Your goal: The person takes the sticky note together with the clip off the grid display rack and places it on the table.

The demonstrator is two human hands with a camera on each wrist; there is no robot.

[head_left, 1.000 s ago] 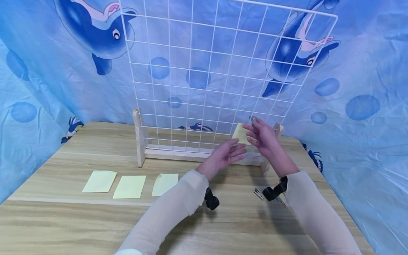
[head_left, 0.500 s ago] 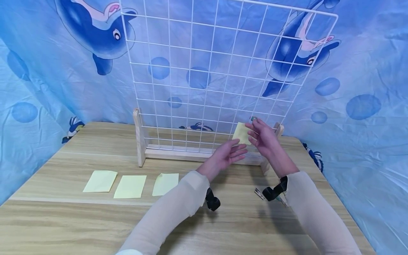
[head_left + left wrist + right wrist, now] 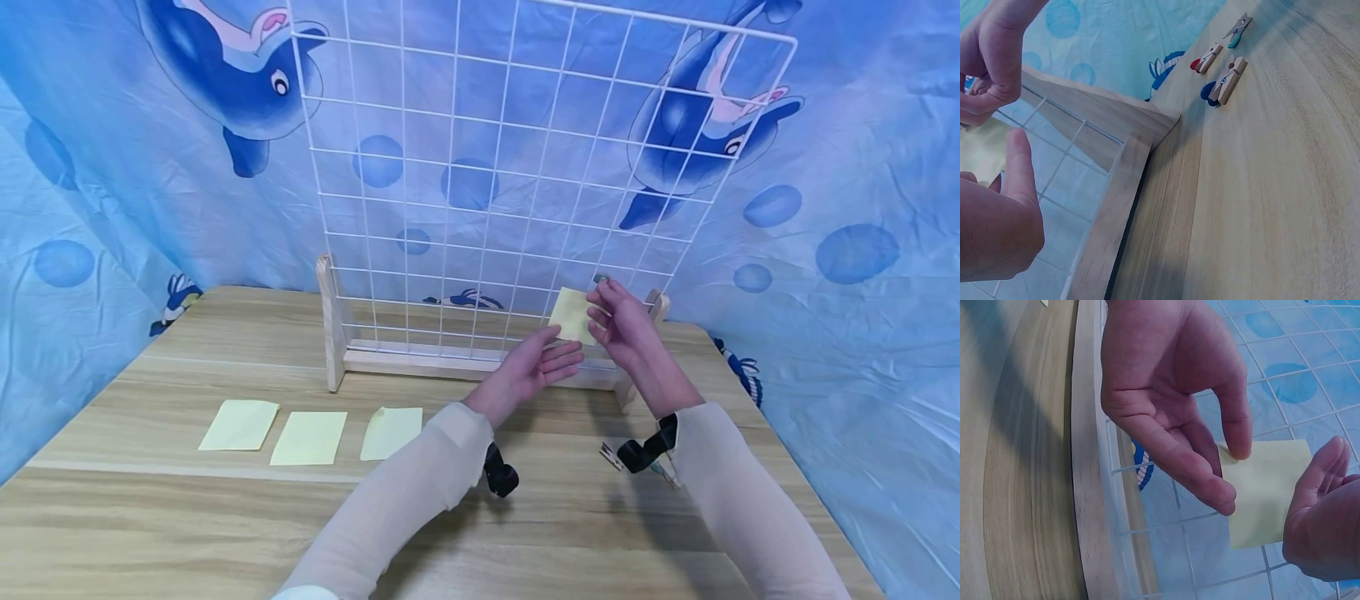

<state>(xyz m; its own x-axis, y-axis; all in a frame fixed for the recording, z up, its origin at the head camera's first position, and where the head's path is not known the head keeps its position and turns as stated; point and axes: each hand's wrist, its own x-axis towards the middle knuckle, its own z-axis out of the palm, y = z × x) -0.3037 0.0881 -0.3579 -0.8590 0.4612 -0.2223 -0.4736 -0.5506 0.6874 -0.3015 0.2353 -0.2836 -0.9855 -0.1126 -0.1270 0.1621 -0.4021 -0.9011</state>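
In the head view my left hand (image 3: 528,367) is at the lower left corner of a pale yellow sticky note (image 3: 572,315). The right wrist view shows that corner pinched by the left hand's thumb (image 3: 1237,440) and fingers; the note stands against the white wire grid (image 3: 517,150). My right hand (image 3: 626,323) is at the note's right side, fingers partly overlapping it. A small teal-ended clothespin (image 3: 600,278) shows at its thumb and index tips, mostly hidden by them. The left wrist view has the right hand (image 3: 991,59) above the left hand (image 3: 997,231).
Three more yellow notes, left (image 3: 239,425), middle (image 3: 309,438) and right (image 3: 392,432), lie on the wooden table (image 3: 187,533). Clothespins with blue (image 3: 1225,81), red (image 3: 1207,58) and teal (image 3: 1239,30) ends lie at the right. A wooden stand (image 3: 420,365) holds the grid.
The right hand's fingers have shifted slightly right, baring more of the note, and the teal end at its fingertips shows a little differently. The left hand stays at the note's corner.
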